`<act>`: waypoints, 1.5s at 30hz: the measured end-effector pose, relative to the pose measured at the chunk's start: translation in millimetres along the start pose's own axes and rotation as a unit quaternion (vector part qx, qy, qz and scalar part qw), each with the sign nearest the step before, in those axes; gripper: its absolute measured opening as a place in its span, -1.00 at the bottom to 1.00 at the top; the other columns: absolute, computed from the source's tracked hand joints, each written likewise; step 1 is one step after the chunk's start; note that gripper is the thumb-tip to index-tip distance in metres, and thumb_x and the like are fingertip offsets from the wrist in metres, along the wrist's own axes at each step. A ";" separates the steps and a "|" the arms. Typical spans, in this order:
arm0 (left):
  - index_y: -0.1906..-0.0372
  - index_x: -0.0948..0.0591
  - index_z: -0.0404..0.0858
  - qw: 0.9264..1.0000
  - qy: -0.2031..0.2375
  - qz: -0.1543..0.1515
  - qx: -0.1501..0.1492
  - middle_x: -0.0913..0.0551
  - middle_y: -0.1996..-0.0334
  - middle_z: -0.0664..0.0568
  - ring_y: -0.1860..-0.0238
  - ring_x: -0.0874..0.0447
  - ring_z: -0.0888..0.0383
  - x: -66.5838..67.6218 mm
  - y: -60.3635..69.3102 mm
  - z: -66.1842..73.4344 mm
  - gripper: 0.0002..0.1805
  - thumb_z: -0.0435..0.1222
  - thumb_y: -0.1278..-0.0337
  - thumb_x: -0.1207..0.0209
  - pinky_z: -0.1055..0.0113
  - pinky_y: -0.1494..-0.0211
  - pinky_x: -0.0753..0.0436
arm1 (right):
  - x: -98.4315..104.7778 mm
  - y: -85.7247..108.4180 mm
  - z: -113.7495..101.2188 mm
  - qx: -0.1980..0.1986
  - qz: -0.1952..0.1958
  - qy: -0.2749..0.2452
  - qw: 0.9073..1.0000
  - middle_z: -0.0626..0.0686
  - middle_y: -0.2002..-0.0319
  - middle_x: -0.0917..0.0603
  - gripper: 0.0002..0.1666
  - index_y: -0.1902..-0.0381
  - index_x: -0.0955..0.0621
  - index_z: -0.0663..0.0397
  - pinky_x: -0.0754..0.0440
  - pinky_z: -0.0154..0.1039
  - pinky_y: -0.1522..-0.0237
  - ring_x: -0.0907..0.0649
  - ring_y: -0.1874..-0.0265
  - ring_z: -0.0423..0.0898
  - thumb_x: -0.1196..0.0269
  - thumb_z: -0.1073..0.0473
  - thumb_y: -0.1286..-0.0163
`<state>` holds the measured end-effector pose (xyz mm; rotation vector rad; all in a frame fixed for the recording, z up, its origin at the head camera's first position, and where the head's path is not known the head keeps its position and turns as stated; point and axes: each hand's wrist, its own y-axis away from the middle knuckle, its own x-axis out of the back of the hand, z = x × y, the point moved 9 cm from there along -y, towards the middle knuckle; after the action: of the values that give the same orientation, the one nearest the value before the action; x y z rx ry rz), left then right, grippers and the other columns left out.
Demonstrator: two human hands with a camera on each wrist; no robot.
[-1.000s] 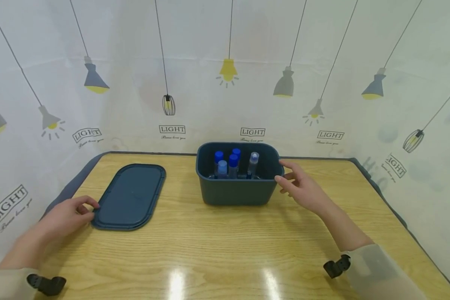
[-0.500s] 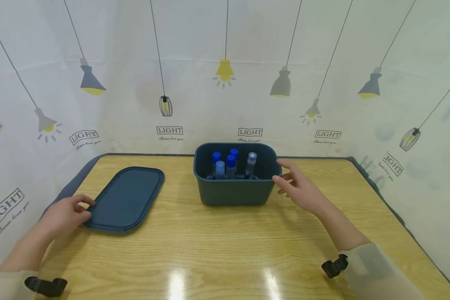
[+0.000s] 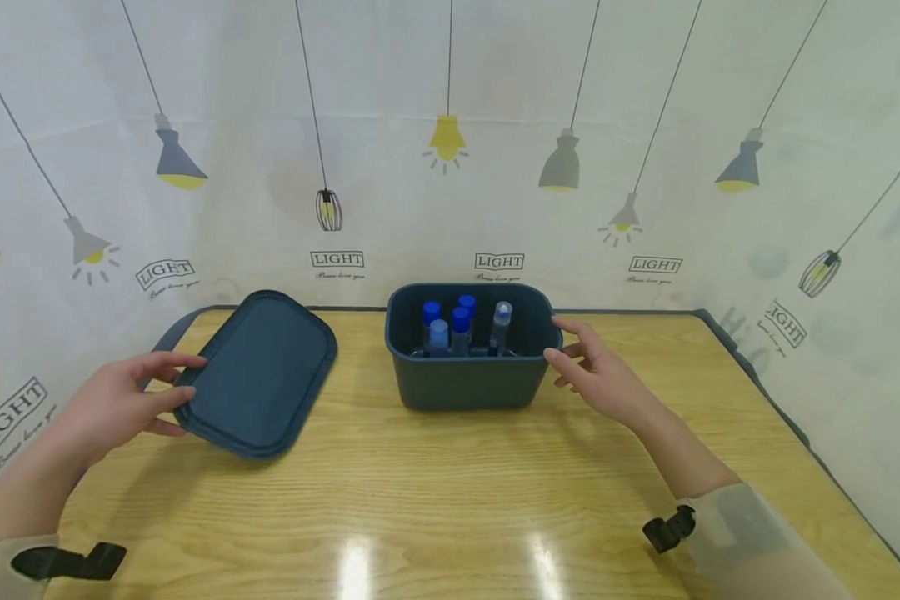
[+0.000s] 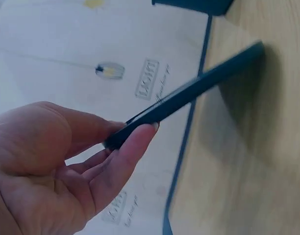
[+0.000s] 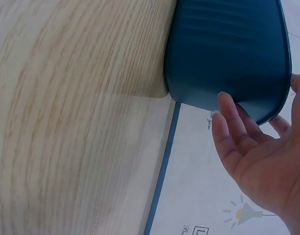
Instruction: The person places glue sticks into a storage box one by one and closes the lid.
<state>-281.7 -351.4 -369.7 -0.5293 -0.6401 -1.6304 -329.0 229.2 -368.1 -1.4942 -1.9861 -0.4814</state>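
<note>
My left hand (image 3: pixel 123 400) grips a dark blue plastic lid (image 3: pixel 264 375) by its left edge. In the left wrist view the lid (image 4: pixel 189 95) is pinched between thumb and fingers and tilted, its near end raised off the table. A matching dark blue storage bin (image 3: pixel 468 385) stands upright near the back of the table. Inside it are several clear tubes or bottles with blue caps (image 3: pixel 461 318), one with a clear cap (image 3: pixel 502 312). My right hand (image 3: pixel 607 375) rests with spread, relaxed fingers against the bin's right end, thumb and index finger at the rim.
The wooden table (image 3: pixel 420 492) has a dark blue edge along its back. Behind it hangs a white cloth (image 3: pixel 390 100) printed with lamps. A black camera mount (image 3: pixel 671 529) sits on the right sleeve, another (image 3: pixel 71 562) on the left.
The left hand, earlier at the lid's left edge with the lid flat on the table, has taken hold and raised it into a tilt. The right hand and bin stay in place.
</note>
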 end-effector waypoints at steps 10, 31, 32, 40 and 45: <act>-0.42 -0.65 -0.20 0.963 -0.169 0.161 -0.137 -0.61 -0.36 -0.38 0.27 -0.65 -0.13 17.5 -4.7 95.6 -0.58 -0.39 -0.59 -0.19 0.27 0.46 -0.44 | -2.1 -2.9 -0.4 0.004 0.009 0.007 1.000 0.29 -0.22 -0.73 -0.19 -0.78 -0.15 -0.17 -0.72 -0.12 -0.02 -0.82 0.09 0.08 -0.15 -0.16 -0.76; -0.41 -0.66 -0.33 0.897 -0.139 0.242 -0.341 -0.69 -0.10 -0.32 0.07 -0.69 -0.20 -35.2 -63.5 228.8 -0.55 -0.58 -0.57 -0.12 -0.10 0.01 -0.73 | -2.4 -2.3 -1.7 0.000 0.005 0.002 1.000 0.31 -0.23 -0.71 -0.18 -0.78 -0.12 -0.21 -0.68 -0.06 -0.01 -0.80 0.03 0.14 -0.14 -0.16 -0.77; -0.37 -0.68 -0.34 0.892 -0.135 0.247 -0.354 -0.70 -0.09 -0.31 0.08 -0.68 -0.19 -38.9 -64.7 233.3 -0.58 -0.58 -0.57 -0.12 -0.08 0.02 -0.71 | -1.8 -2.3 -1.8 -0.003 0.005 0.008 1.000 0.31 -0.24 -0.71 -0.18 -0.78 -0.12 -0.21 -0.68 -0.07 -0.02 -0.80 0.01 0.17 -0.13 -0.18 -0.77; -0.27 -0.75 -0.36 0.850 -0.124 0.258 -0.443 -0.73 0.04 -0.26 0.20 -0.69 -0.13 -72.3 -65.2 260.4 -0.63 -0.59 -0.52 -0.19 0.02 0.11 -0.77 | 16.2 -6.7 -17.6 -0.007 0.044 0.034 0.998 0.32 -0.53 -0.51 -0.09 -0.79 -0.12 -0.13 -0.62 0.28 -0.34 -0.66 -0.30 0.27 -0.17 -0.27 -0.72; -0.22 -0.77 -0.35 0.810 -0.131 0.260 -0.509 -0.73 0.08 -0.22 0.27 -0.72 -0.09 -92.0 -57.1 271.3 -0.64 -0.61 -0.48 -0.22 0.07 0.20 -0.80 | 36.8 -15.2 -46.3 0.044 0.104 -0.024 0.993 0.30 -0.63 -0.36 -0.05 -0.82 -0.04 -0.18 -0.53 0.32 -0.44 -0.61 -0.39 0.28 -0.23 -0.12 -0.71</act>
<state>-328.1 -95.9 -235.9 -1.5812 0.2732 -1.2543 -338.9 223.4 -308.1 -1.6475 -1.8359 -0.2696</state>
